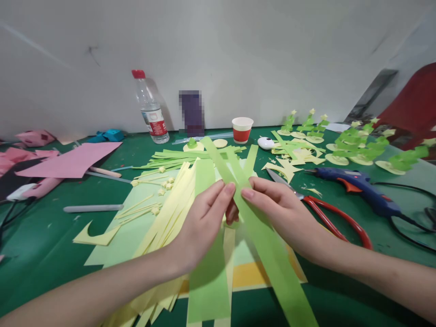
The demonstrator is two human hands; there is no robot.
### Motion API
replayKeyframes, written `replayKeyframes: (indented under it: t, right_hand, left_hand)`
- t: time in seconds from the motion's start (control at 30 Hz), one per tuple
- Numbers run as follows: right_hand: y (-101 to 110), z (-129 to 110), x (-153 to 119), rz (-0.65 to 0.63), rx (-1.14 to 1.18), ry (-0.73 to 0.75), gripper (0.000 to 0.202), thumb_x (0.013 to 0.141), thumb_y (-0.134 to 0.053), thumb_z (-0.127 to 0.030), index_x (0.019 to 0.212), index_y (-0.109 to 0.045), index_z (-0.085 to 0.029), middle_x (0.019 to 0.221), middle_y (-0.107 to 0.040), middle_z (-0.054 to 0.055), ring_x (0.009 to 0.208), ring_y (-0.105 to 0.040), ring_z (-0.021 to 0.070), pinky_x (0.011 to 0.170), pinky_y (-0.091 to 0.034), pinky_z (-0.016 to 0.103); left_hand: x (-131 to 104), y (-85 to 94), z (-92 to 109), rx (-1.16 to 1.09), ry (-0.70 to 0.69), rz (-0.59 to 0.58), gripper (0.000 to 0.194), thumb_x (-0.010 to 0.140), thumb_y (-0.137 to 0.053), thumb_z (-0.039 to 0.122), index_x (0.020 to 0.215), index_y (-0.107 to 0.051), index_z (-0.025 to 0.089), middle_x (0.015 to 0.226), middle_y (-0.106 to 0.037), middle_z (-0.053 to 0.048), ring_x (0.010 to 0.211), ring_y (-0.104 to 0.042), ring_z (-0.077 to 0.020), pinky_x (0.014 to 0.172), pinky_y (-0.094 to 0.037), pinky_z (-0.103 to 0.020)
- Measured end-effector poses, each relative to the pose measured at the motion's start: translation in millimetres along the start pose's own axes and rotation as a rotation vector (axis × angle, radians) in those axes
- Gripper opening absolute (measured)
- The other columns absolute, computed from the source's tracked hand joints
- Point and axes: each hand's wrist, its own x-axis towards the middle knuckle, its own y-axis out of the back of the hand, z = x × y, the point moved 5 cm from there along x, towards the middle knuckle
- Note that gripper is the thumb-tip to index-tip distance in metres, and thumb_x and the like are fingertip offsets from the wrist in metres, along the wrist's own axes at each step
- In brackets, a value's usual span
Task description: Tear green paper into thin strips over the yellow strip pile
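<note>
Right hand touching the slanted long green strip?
Touching: the head view shows the right hand with its thumb pressed on the strip, no gap.

This looks like a craft workshop, or a corner set up as one; the green-topped bench [44, 236] stands against a plain pale wall [272, 54]; it carries a blue glue gun [361, 184], red-handled scissors [304, 197], green paper strips [270, 250], pale yellow offcuts [286, 168] and a cluster of similar little paper plants [369, 147], suggesting repeated handwork.
</note>
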Motion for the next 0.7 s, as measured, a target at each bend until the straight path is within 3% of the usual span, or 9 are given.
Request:
replayKeyframes:
  t: [0.23, 0.43, 0.7]
  right_hand:
    - [3.3, 4.1, -1.2, 0.053, -0.033, -0.004, 0.028, 0.081, -0.046, -0.029, 0.055, -0.045, -0.018, 0.053, -0.045, -0.003, 0.052, -0.044, 0.0098, 0.049, -0.038, 0.021]
    - [-0.7, 13.3, -1.7, 0.023, 0.14, -0.004, 0.033, 0.086, -0.042, -0.03, 0.055, -0.038, -0.019, 0.053, -0.04, -0.003, 0.051, -0.04, 0.0092, 0.049, -0.035, 0.022]
    - [0.2, 19.0, -4.5, 0.137, 0.048, 0.006, 0.034, 0.085, -0.042, -0.034, 0.057, -0.032, -0.02, 0.056, -0.033, -0.004, 0.052, -0.036, 0.0093, 0.049, -0.035, 0.022]
  left_hand:
    - [-0.6, -4.0, -2.7, 0.044, 0.024, -0.103, 0.035, 0.086, -0.039, 0.027, 0.052, -0.042, 0.019, 0.05, -0.044, 0.005, 0.05, -0.044, -0.0087, 0.053, -0.039, -0.022]
    - [-0.8, -3.0, -3.2, 0.002, -0.004, -0.063, 0.033, 0.085, -0.039, 0.026, 0.053, -0.04, 0.019, 0.048, -0.04, 0.007, 0.047, -0.042, -0.0072, 0.048, -0.037, -0.019]
    - [-1.6, -2.6, -3.4, 0.034, -0.011, -0.052, 0.032, 0.086, -0.038, 0.027, 0.054, -0.04, 0.019, 0.048, -0.039, 0.007, 0.047, -0.041, -0.0073, 0.047, -0.035, -0.018]
